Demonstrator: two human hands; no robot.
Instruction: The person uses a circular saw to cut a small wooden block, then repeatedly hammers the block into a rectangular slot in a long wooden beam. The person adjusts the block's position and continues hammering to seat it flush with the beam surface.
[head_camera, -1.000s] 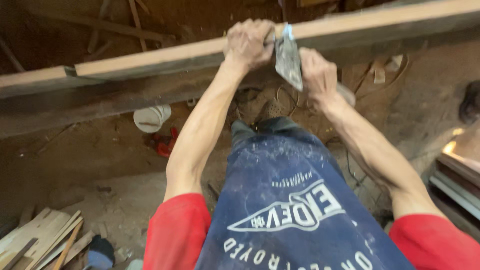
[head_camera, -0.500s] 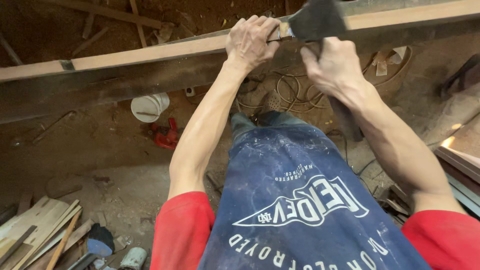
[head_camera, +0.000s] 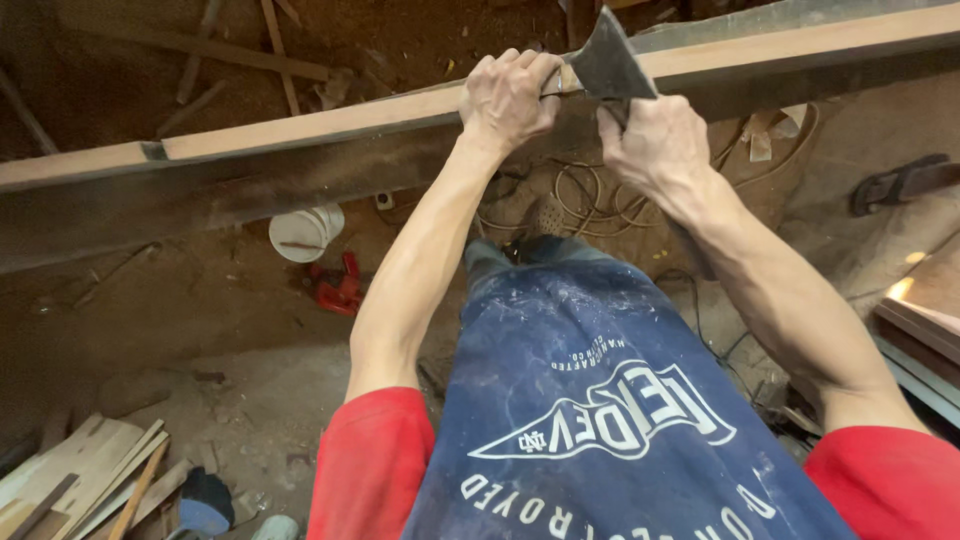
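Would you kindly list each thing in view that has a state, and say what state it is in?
Left hand: closed, gripping the top edge of the long wooden beam.
Right hand: closed around the handle just under the hatchet head.
Hatchet head: raised, blade against the beam's edge.
Wooden beam: lying level across the view.
White bucket: on the dirt floor, tipped on its side.
Cord: coiled on the floor.

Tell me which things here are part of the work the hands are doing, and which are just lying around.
In use:
left hand gripping the long wooden beam
right hand holding the hatchet at the beam

Lying about:
white bucket
red tool
coiled cable
scrap boards
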